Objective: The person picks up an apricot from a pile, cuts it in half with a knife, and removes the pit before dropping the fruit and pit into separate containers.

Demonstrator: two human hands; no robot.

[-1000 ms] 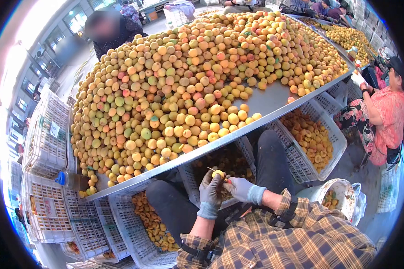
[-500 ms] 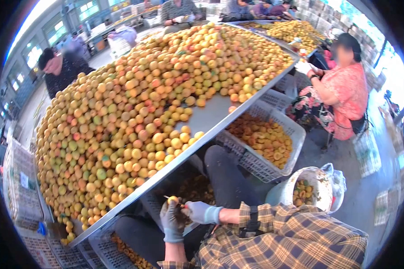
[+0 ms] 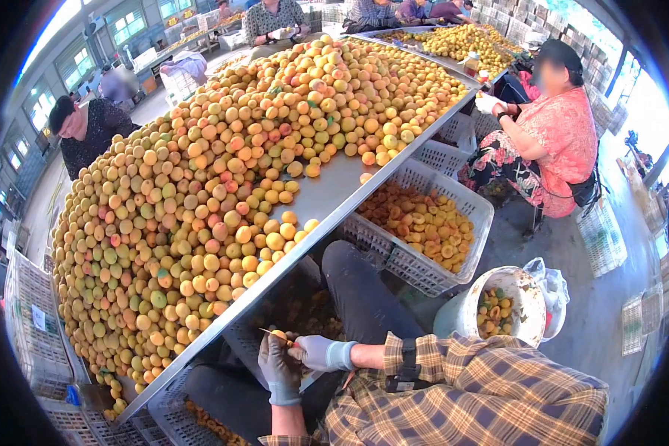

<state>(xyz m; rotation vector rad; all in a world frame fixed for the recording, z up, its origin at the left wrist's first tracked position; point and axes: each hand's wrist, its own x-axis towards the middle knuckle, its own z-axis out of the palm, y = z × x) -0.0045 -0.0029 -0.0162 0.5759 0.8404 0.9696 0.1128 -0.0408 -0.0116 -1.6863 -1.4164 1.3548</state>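
Note:
My left hand [image 3: 281, 373], in a grey glove with a dirty palm, is closed around an apricot [image 3: 279, 334]. My right hand [image 3: 322, 352], gloved too, meets it from the right, fingers wrapped round a small knife. Its thin blade [image 3: 265, 330] sticks out past the fruit on the far left, and a bit of red shows by the right fingers. Both hands are held over my lap, just below the metal edge [image 3: 230, 311] of the sorting table. A big heap of whole apricots [image 3: 201, 208] covers that table.
Right of my knee [image 3: 349, 271] stands a grey crate [image 3: 474, 256] with halved apricots [image 3: 431, 223]. A white bucket [image 3: 526, 316] holding fruit pieces is by my right elbow. Another crate [image 3: 167, 412] is below the table. Across from me a person [image 3: 557, 141] in a pink top sits working.
The view has shifted slightly, so the surroundings sit a little further left. My hands stay together at the apricot; the knife blade shows longer beyond the fruit.

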